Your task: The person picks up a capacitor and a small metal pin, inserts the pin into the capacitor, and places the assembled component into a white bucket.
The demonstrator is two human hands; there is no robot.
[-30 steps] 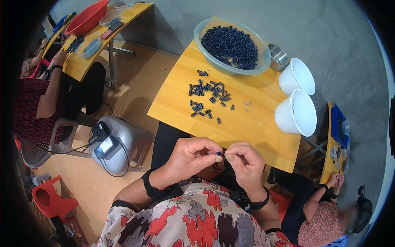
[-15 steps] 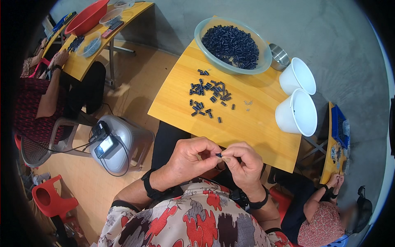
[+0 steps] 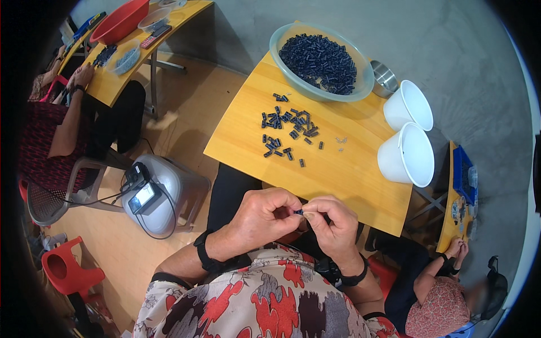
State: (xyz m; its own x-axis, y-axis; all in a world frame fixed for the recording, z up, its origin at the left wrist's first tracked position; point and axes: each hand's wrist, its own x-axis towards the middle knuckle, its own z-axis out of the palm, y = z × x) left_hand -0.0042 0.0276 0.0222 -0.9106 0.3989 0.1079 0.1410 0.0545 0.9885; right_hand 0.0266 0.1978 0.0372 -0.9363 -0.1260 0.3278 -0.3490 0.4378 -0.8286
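Note:
My left hand (image 3: 264,217) and my right hand (image 3: 333,225) meet over my lap, just below the near edge of a yellow wooden table (image 3: 349,174). Between their fingertips they pinch one small dark part (image 3: 298,212). A loose cluster of similar dark blue parts (image 3: 286,130) lies on the table. Behind the cluster, a wide clear bowl (image 3: 321,61) is heaped with the same parts. A few tiny pale pieces (image 3: 340,141) lie to the right of the cluster.
Two white buckets (image 3: 407,155) and a small metal cup (image 3: 384,79) stand at the table's right. A grey stool with a device and cables (image 3: 155,194) sits to my left. Other people work at tables at upper left (image 3: 67,112) and lower right (image 3: 445,293).
My hands have stayed together on the small part, with only slight finger shifts. Nothing on the table has moved.

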